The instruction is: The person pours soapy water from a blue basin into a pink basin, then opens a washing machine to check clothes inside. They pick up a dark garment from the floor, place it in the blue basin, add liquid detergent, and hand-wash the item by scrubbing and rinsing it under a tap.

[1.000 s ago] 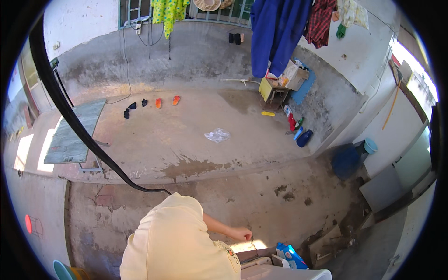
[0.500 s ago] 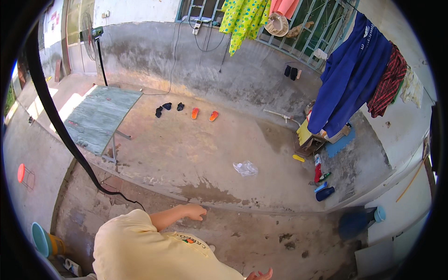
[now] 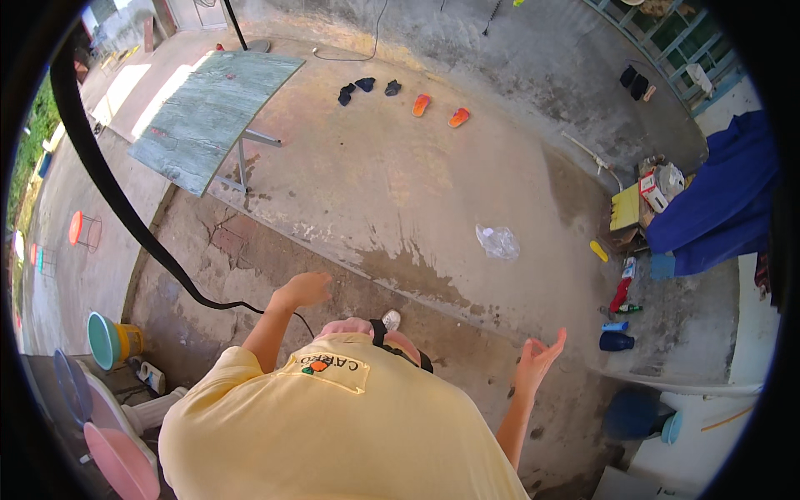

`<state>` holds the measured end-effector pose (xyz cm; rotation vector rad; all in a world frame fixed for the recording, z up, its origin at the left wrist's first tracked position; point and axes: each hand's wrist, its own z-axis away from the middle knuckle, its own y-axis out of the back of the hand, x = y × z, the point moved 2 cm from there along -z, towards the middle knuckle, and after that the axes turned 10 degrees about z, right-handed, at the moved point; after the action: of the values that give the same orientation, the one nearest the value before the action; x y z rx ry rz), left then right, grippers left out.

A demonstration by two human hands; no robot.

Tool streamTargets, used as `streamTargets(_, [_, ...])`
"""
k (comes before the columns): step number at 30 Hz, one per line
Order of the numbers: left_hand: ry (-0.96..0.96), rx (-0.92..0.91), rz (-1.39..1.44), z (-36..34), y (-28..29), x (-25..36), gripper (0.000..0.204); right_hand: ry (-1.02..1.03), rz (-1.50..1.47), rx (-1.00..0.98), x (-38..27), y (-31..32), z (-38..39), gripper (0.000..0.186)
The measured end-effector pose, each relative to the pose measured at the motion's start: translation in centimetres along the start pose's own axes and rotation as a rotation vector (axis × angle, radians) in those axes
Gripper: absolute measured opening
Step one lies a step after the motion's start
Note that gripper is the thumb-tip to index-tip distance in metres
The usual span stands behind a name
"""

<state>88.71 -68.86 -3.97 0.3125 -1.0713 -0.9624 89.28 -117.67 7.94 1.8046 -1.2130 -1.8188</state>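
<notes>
Both arms have swung out from the body since the earlier frames, and the view has tipped so that more of the courtyard floor shows beyond the yellow shirt [image 3: 333, 433]. Taking that shirt as the landmark: just ahead of it to the left, the left hand [image 3: 305, 289] hangs loosely curled with the palm down, holding nothing. Ahead and to the right, the right hand [image 3: 540, 357] is raised with its fingers spread wide, also empty. Neither touches anything; both hover over the cracked concrete floor [image 3: 400, 208].

Close to the shirt's left side stand a teal and yellow bucket [image 3: 112, 340] and a few plastic stools [image 3: 121, 458]. A black hose [image 3: 142, 242] curves past the left hand. Nearest the right hand, well apart from it, lies a crumpled clear plastic bag [image 3: 497, 242]. To the far right of the shirt sit a dark blue bottle [image 3: 617, 341] and a red bottle [image 3: 622, 293] beside a blue cloth [image 3: 717, 200].

Farther out to the left stands a tilted green desk [image 3: 212, 104]; farthest ahead, orange slippers [image 3: 437, 111] and dark slippers [image 3: 367, 87].

Judging by the damp patches, keeping the arms out for balance and stepping carefully would serve well.
</notes>
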Motion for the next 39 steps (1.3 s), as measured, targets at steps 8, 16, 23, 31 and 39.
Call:
streamTargets(8, [-0.084,0.244,0.251,-5.0,7.9,4.2,0.043,0.784,0.096,-0.001,-24.2,-3.1,-24.7,0.075])
streamTargets(16, [0.106,0.317,0.266,-10.6,16.1,-0.5,0.045,1.483,0.500,0.780,-59.6,-4.3,-41.0,0.076])
streamTargets(23, [-0.129,0.468,0.343,-13.4,32.5,2.4,0.041,1.497,0.576,1.183,-85.9,-1.6,-51.6,0.068])
streamTargets(31, [0.008,0.507,0.405,-12.5,37.7,-0.1,0.042,0.968,1.072,1.258,-95.5,-1.2,-59.4,0.070])
streamTargets(39, [0.052,0.214,0.381,-17.6,33.8,-4.3,0.039,0.476,1.142,1.320,-84.8,12.4,-72.5,0.044])
